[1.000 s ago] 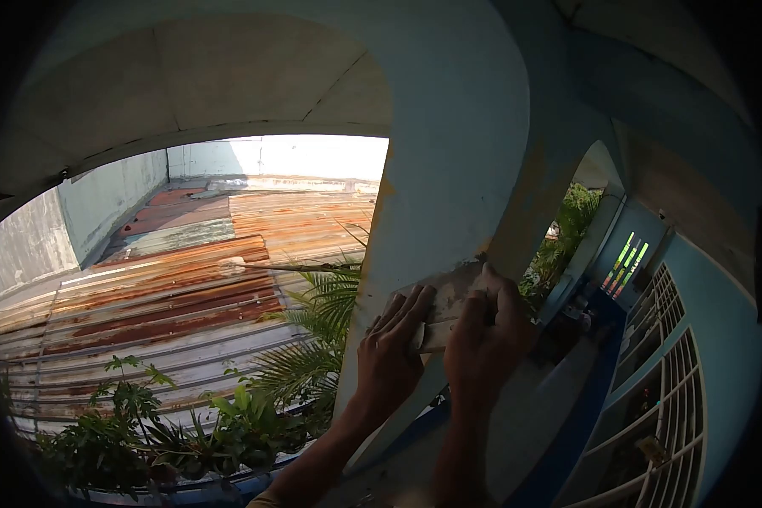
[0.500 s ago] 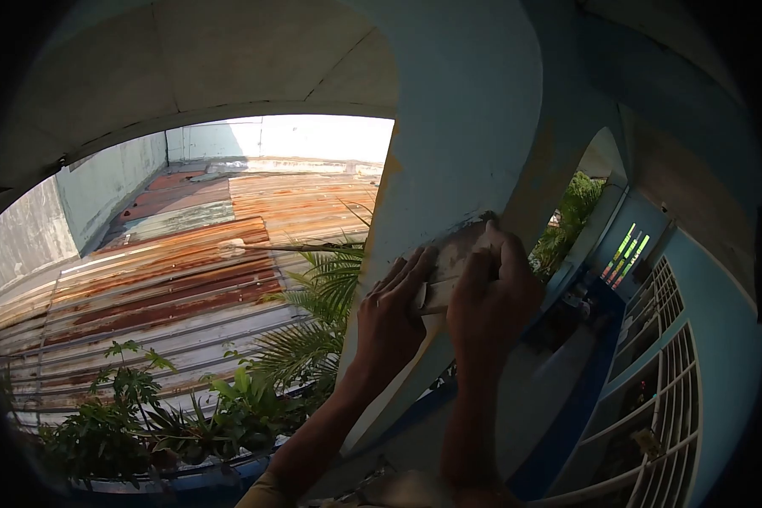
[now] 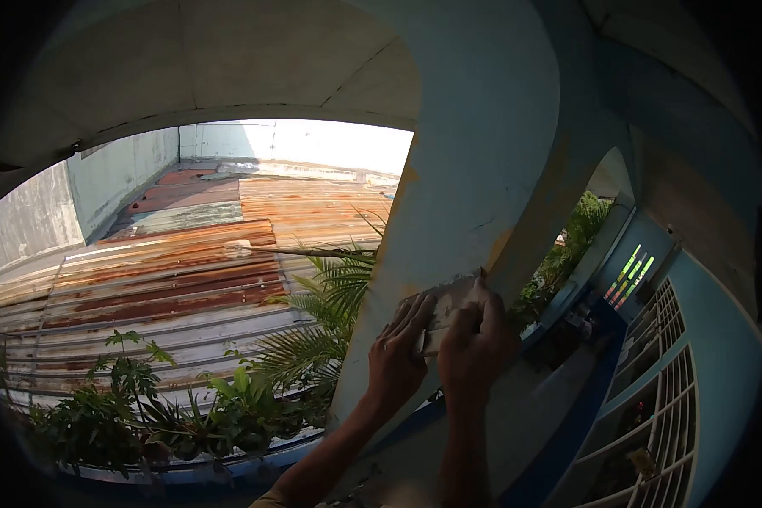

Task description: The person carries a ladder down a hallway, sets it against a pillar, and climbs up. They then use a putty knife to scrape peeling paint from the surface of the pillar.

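A flat, pale-smeared scraper blade (image 3: 449,303) lies against the light blue pillar (image 3: 474,178). My right hand (image 3: 478,343) is wrapped round its right side, with a finger reaching up near the blade's top corner. On its left side my left hand (image 3: 400,347) presses with its fingers close together and pointing up. Part of the blade's lower edge shows between the two hands. Above the blade the pillar has a thin crack-like mark, and yellowish patches run along its edges.
Past the opening on the left lies a rusty corrugated roof (image 3: 169,279). Green plants (image 3: 245,406) line the ledge below it. A pole (image 3: 313,251) reaches across the roof. White window bars (image 3: 652,423) and a blue-edged corridor floor (image 3: 516,423) are at the right.
Both hands and the scraper have moved down along the pillar, baring the thin mark above them. The view has shifted slightly.
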`<state>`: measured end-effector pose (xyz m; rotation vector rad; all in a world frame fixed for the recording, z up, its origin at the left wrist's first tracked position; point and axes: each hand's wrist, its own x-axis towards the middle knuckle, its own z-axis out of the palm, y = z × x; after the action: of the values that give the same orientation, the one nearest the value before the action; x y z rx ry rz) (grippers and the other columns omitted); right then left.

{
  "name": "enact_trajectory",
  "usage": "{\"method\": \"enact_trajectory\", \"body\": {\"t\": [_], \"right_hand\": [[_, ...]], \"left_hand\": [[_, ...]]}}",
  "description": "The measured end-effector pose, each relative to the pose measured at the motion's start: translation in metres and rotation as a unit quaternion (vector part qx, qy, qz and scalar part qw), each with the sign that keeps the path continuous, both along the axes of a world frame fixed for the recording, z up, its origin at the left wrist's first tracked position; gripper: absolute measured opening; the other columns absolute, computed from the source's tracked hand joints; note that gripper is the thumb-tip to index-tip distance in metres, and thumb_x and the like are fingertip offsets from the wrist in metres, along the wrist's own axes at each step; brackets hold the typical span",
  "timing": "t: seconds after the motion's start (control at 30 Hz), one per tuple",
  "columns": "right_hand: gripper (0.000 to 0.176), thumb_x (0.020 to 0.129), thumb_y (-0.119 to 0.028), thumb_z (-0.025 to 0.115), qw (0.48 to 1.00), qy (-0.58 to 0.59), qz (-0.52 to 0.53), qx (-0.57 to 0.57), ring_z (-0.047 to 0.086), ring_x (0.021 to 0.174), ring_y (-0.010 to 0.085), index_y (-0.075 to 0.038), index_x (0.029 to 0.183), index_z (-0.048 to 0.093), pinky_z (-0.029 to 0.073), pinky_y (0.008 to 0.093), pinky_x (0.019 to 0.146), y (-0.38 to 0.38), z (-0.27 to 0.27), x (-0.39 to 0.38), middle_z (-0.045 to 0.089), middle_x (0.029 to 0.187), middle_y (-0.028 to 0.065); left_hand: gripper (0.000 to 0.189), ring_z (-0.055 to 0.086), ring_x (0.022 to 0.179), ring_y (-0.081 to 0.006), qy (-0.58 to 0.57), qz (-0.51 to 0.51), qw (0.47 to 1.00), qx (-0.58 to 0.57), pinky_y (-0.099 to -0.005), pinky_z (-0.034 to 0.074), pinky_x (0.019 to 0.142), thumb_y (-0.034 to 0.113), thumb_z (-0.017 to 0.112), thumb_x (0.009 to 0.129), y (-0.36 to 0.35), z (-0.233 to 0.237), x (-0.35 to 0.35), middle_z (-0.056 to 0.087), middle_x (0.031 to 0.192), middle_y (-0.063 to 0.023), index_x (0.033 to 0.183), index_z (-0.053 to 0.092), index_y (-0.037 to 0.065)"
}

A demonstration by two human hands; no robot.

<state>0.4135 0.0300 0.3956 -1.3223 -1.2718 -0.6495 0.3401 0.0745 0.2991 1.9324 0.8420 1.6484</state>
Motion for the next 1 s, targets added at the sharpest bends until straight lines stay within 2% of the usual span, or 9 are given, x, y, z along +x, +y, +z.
{"method": "enact_trajectory", "body": {"t": [0.03,0.17,0.3,0.43,0.5,0.6,0.7,0.9,1.0], "right_hand": [[0.029,0.091,-0.004,0.055,1.000,0.008,0.013,-0.010,0.076,0.083,0.0374,0.007,0.113,0.071,0.059,0.0427,0.072,0.000,-0.004,0.001,0.074,0.100,0.0266],[0.028,0.093,-0.004,0.054,0.997,0.032,-0.007,-0.073,0.076,0.081,0.0375,0.006,0.113,0.071,0.059,0.0425,0.072,0.006,0.008,-0.006,0.075,0.095,0.0260],[0.028,0.093,-0.006,0.056,0.999,-0.035,-0.022,0.006,0.075,0.077,0.0380,0.005,0.113,0.071,0.059,0.0427,0.070,0.011,-0.020,-0.002,0.074,0.086,0.0245],[0.027,0.090,-0.003,0.057,0.992,0.010,-0.034,-0.119,0.076,0.080,0.0386,0.006,0.112,0.070,0.061,0.0435,0.070,0.014,-0.006,-0.014,0.074,0.092,0.0257],[0.027,0.089,-0.003,0.057,0.995,0.028,-0.004,-0.099,0.075,0.078,0.0379,0.005,0.111,0.071,0.061,0.0433,0.070,0.010,-0.021,-0.004,0.074,0.090,0.0247],[0.024,0.089,-0.005,0.060,0.998,-0.053,-0.023,0.024,0.073,0.068,0.0357,0.003,0.108,0.072,0.058,0.0438,0.063,0.015,-0.030,0.001,0.072,0.079,0.0215],[0.026,0.092,-0.005,0.055,0.999,-0.006,0.004,-0.038,0.074,0.073,0.0383,0.004,0.110,0.072,0.058,0.0437,0.065,0.032,-0.015,-0.003,0.073,0.083,0.0245],[0.027,0.088,-0.005,0.059,0.998,-0.057,-0.023,0.025,0.073,0.067,0.0355,0.002,0.111,0.072,0.058,0.0415,0.061,0.028,-0.029,-0.005,0.073,0.081,0.0203],[0.026,0.089,-0.005,0.058,0.998,-0.041,-0.030,-0.034,0.073,0.066,0.0357,0.001,0.110,0.072,0.058,0.0431,0.059,0.039,-0.028,-0.005,0.073,0.081,0.0201]], "left_hand": [[0.068,0.049,0.141,-0.0369,-0.005,0.002,1.000,-0.008,-0.0482,0.043,0.115,-0.009,0.054,0.082,0.004,0.002,0.000,0.058,0.148,-0.0148,0.147,0.057,0.012],[0.071,0.049,0.141,-0.0384,-0.006,-0.006,1.000,-0.010,-0.0480,0.044,0.114,-0.010,0.055,0.078,0.016,0.005,-0.007,0.058,0.146,-0.0162,0.146,0.057,0.011],[0.070,0.050,0.140,-0.0374,-0.002,0.013,1.000,0.005,-0.0464,0.047,0.111,-0.010,0.057,0.079,0.006,-0.011,-0.004,0.058,0.146,-0.0163,0.145,0.058,0.010],[0.063,0.050,0.139,-0.0397,-0.016,-0.046,0.997,-0.065,-0.0478,0.047,0.111,-0.005,0.058,0.085,0.016,-0.005,-0.012,0.058,0.147,-0.0160,0.145,0.058,0.011],[0.062,0.050,0.140,-0.0391,0.029,0.032,0.999,-0.013,-0.0475,0.047,0.111,-0.006,0.056,0.086,0.007,-0.010,-0.010,0.058,0.147,-0.0159,0.146,0.057,0.011],[0.062,0.049,0.140,-0.0386,0.007,0.021,1.000,-0.008,-0.0468,0.046,0.112,-0.007,0.054,0.087,0.011,-0.019,-0.003,0.057,0.148,-0.0162,0.146,0.056,0.010],[0.068,0.049,0.141,-0.0373,-0.001,0.022,1.000,-0.005,-0.0460,0.046,0.112,-0.012,0.052,0.081,0.033,-0.009,-0.007,0.058,0.146,-0.0184,0.146,0.056,0.008],[0.072,0.049,0.141,-0.0383,-0.008,0.005,0.999,-0.032,-0.0475,0.045,0.113,-0.012,0.053,0.080,0.008,-0.025,-0.005,0.058,0.146,-0.0180,0.147,0.056,0.010],[0.073,0.050,0.140,-0.0352,-0.012,0.007,1.000,-0.002,-0.0462,0.047,0.111,-0.012,0.054,0.078,0.040,-0.027,-0.008,0.057,0.147,-0.0182,0.147,0.056,0.010]]}}
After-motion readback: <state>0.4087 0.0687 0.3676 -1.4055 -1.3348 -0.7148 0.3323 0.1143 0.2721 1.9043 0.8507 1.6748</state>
